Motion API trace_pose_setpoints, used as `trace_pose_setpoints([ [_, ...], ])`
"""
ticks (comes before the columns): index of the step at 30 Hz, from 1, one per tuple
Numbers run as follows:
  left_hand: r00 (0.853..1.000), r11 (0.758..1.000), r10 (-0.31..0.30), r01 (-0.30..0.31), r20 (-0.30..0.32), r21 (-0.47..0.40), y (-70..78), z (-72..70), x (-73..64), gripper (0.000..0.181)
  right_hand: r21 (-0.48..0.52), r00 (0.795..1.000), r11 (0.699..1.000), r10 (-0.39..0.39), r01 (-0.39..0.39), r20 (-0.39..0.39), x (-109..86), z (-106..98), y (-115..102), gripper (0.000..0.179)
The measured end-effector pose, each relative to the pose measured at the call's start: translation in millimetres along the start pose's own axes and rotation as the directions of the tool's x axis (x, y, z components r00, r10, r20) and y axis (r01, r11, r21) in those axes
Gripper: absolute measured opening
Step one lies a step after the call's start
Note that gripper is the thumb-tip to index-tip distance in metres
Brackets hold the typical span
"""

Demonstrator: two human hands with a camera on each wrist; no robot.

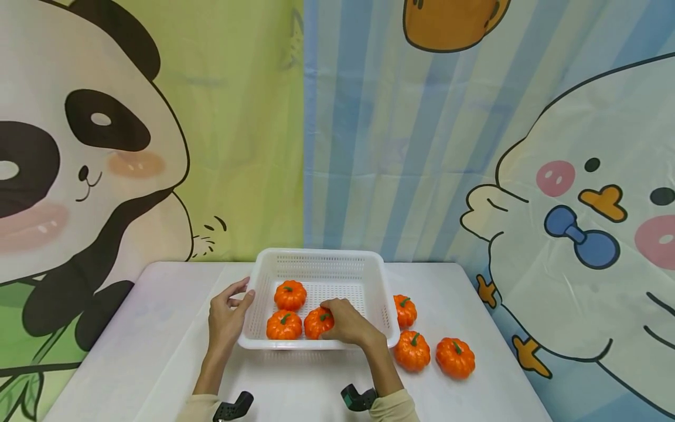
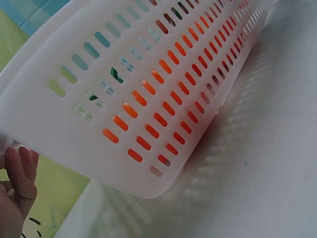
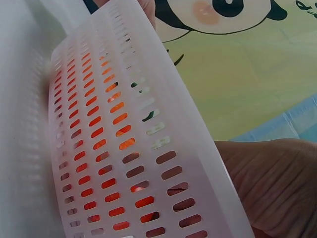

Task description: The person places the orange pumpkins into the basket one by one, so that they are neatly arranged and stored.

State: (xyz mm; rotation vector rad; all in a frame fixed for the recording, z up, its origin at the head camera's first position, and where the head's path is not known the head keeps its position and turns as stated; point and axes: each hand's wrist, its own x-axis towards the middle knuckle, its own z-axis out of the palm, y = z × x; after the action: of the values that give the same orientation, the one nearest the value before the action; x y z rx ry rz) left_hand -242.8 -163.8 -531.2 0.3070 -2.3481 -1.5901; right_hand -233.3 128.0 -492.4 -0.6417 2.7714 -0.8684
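A white perforated plastic basket stands on the white table. Inside it, at the left, are two small orange pumpkins, one toward the back and one toward the front. My right hand reaches over the front rim and grips another pumpkin on the basket floor. At the left rim, my left hand holds the basket's edge between thumb and fingers. In the left wrist view the left fingers are curled at the rim. The right wrist view hides the right fingertips behind the basket wall.
Right of the basket, three more pumpkins rest on the table: one partly behind the basket's side, one close to its front corner and one farther right. A cartoon-printed curtain hangs behind the table.
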Motion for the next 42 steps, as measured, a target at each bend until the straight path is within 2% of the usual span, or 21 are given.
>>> trace_pose_setpoints([
  [16,1.000,1.000,0.008,-0.008,0.004,-0.005,-4.8,4.2,-2.8,0.043,-0.045,1.000,0.999,-0.018,0.019,0.009,-8.2,-2,0,0.065],
  [23,1.000,1.000,0.017,-0.017,-0.004,0.000,-1.7,5.3,-1.6,0.041,0.010,1.000,1.000,0.025,-0.025,-0.002,-13.1,-11,-3,0.069],
  [27,1.000,1.000,0.016,-0.016,0.001,0.005,-1.3,3.4,-1.3,0.043,0.041,0.999,0.999,0.035,-0.033,-0.039,-16.7,-21,-2,0.071],
  [30,1.000,1.000,0.010,-0.010,0.002,0.007,-2.2,2.0,-0.8,0.044,0.062,0.994,0.998,0.038,-0.032,-0.102,-19.7,-29,-1,0.069],
  [34,1.000,1.000,0.008,-0.008,-0.008,0.013,-3.1,0.6,0.4,0.042,0.087,0.975,0.996,0.039,-0.021,-0.220,-24.7,-39,2,0.071],
  [38,1.000,1.000,0.012,-0.012,-0.005,0.020,-2.1,-0.9,0.9,0.044,0.102,0.938,0.995,0.041,-0.005,-0.345,-29.8,-48,6,0.077],
  [42,1.000,1.000,0.010,-0.010,0.000,0.024,-1.1,-1.6,0.5,0.045,0.141,0.900,0.990,0.062,0.000,-0.432,-36.8,-55,12,0.081],
])
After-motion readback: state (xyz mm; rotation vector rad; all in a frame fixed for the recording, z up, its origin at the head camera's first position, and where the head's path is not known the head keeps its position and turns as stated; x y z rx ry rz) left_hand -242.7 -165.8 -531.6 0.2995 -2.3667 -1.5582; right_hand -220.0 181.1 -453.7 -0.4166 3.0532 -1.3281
